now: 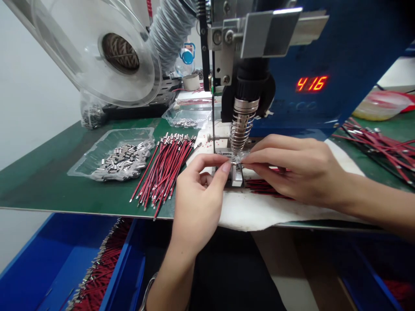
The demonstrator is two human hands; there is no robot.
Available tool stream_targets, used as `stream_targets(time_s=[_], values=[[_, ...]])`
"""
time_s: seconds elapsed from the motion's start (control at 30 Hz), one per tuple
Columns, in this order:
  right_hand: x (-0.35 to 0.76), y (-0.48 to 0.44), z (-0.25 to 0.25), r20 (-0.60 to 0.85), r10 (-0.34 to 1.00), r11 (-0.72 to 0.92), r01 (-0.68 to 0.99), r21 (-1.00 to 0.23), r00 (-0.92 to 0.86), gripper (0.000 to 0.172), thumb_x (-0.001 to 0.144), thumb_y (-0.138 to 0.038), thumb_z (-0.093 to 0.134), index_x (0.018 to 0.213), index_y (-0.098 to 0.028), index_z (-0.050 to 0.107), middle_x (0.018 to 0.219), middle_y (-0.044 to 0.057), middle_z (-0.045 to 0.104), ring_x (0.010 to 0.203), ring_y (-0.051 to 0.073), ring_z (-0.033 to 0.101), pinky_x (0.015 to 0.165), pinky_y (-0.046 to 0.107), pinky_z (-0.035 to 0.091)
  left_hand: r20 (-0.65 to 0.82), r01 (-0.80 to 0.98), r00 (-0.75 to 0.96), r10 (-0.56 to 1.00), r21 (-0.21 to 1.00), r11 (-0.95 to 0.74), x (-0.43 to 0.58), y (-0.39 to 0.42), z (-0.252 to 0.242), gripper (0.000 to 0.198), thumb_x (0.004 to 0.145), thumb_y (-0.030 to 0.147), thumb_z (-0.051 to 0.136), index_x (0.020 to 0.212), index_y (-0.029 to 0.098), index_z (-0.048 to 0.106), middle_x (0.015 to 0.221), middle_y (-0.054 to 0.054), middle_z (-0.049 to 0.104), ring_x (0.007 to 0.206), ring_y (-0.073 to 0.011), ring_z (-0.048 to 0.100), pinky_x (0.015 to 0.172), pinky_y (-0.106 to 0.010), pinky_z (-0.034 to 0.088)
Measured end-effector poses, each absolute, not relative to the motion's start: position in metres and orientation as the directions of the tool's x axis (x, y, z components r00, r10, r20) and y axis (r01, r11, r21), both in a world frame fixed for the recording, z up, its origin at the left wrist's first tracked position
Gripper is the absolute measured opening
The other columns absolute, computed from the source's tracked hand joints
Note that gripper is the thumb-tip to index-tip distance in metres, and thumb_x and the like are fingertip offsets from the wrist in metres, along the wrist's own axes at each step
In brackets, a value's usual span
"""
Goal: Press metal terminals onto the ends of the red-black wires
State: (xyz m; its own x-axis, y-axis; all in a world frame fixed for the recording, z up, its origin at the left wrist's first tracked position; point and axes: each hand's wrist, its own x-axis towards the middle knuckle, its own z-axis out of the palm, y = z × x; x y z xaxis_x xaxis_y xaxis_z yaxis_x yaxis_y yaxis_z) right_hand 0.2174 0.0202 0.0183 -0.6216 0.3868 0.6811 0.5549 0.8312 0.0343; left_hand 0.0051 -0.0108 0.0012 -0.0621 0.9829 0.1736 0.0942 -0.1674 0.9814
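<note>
At the work point of a blue press machine, both hands meet under its spring-wrapped ram. Thumb and index finger of my left hand are pinched together at a small metal piece above the steel die block. From the other side, my right hand pinches close to the same piece; what it holds is hidden by the fingers. Red and black wires lie beneath my right hand on a white cloth.
Left of the machine lie a bundle of metal-tipped red and black wires and a clear tray of metal sleeves. A large clear reel hangs above. More wires lie at right. Blue bins sit below the table edge.
</note>
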Motion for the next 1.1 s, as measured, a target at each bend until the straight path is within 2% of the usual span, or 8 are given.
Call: stream_targets(time_s=[0.23, 0.43, 0.63, 0.97, 1.1], values=[[0.2169, 0.0199, 0.0175, 0.684, 0.38, 0.83, 0.556, 0.045, -0.623, 0.016, 0.106, -0.014, 0.06, 0.103, -0.021, 0.074, 0.095, 0.005, 0.079, 0.077, 0.015, 0.074, 0.065, 0.026, 0.057, 0.185, 0.079, -0.046, 0.982, 0.98, -0.181, 0.0058, -0.0108, 0.0007, 0.009, 0.095, 0.031, 0.08, 0.096, 0.022, 0.078, 0.077, 0.0, 0.07, 0.067, -0.0125, 0.065, 0.052, -0.019, 0.043], [0.2158, 0.0189, 0.0183, 0.689, 0.383, 0.822, 0.567, 0.05, -0.616, 0.015, 0.104, -0.013, 0.062, 0.104, -0.019, 0.075, 0.097, 0.005, 0.079, 0.079, 0.016, 0.075, 0.067, 0.026, 0.058, 0.221, 0.104, -0.072, 0.973, 0.972, -0.213, 0.0071, -0.0111, 0.0019, 0.012, 0.094, 0.033, 0.08, 0.096, 0.021, 0.077, 0.093, -0.003, 0.077, 0.068, -0.0118, 0.065, 0.051, -0.02, 0.042], [0.2154, 0.017, 0.0192, 0.696, 0.388, 0.811, 0.583, 0.053, -0.604, 0.014, 0.104, -0.013, 0.063, 0.103, -0.022, 0.074, 0.097, 0.004, 0.079, 0.079, 0.017, 0.075, 0.065, 0.028, 0.058, 0.189, 0.093, -0.058, 0.98, 0.979, -0.183, 0.0074, -0.0139, 0.0043, 0.016, 0.092, 0.033, 0.082, 0.101, 0.021, 0.075, 0.103, -0.005, 0.078, 0.067, -0.0116, 0.065, 0.05, -0.021, 0.042], [0.2123, 0.0137, 0.0203, 0.73, 0.329, 0.817, 0.568, 0.098, -0.599, 0.013, 0.103, -0.01, 0.065, 0.104, -0.02, 0.074, 0.097, 0.005, 0.08, 0.081, 0.016, 0.075, 0.066, 0.028, 0.057, 0.197, 0.092, -0.02, 0.98, 0.977, -0.194, 0.0089, -0.0132, 0.0075, 0.026, 0.086, 0.024, 0.084, 0.108, 0.021, 0.072, 0.095, -0.001, 0.071, 0.061, -0.0088, 0.057, 0.052, -0.022, 0.041], [0.2132, 0.0122, 0.0206, 0.724, 0.337, 0.8, 0.588, 0.117, -0.602, 0.016, 0.104, -0.011, 0.064, 0.103, -0.023, 0.074, 0.096, 0.002, 0.081, 0.078, 0.015, 0.074, 0.063, 0.028, 0.056, 0.186, 0.091, -0.022, 0.982, 0.979, -0.183, 0.0095, -0.0135, 0.0081, 0.025, 0.086, 0.022, 0.084, 0.107, 0.021, 0.071, 0.094, 0.0, 0.07, 0.057, -0.0068, 0.051, 0.05, -0.021, 0.039]])
